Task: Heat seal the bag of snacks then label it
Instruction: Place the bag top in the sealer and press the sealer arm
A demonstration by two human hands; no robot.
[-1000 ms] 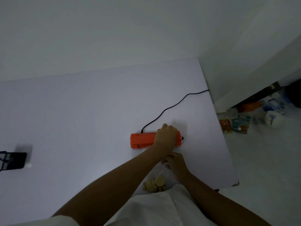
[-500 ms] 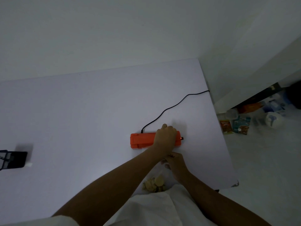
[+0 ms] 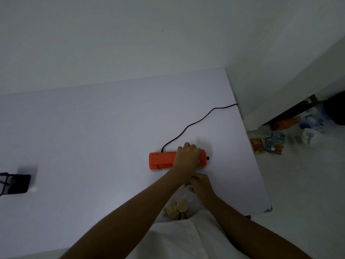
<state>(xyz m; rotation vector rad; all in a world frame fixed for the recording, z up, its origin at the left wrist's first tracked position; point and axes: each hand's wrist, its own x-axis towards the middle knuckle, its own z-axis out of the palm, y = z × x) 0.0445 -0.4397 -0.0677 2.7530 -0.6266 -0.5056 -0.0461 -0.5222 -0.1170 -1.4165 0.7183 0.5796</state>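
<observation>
An orange heat sealer (image 3: pixel 161 161) lies on the white table (image 3: pixel 93 137), right of centre. My left hand (image 3: pixel 186 158) lies over its right half, fingers curled round the far edge, pressing down. A clear bag of round pale snacks (image 3: pixel 177 208) stretches from the sealer toward me; its top edge is hidden under my hands. My right hand (image 3: pixel 201 186) pinches the bag's upper part just in front of the sealer. No label is in view.
A black cable (image 3: pixel 196 123) runs from the sealer's back to the table's right edge. A black mesh holder (image 3: pixel 16 184) with a small white piece (image 3: pixel 33 189) sits at the far left. Snack packets and bottles (image 3: pixel 274 141) lie on the floor to the right.
</observation>
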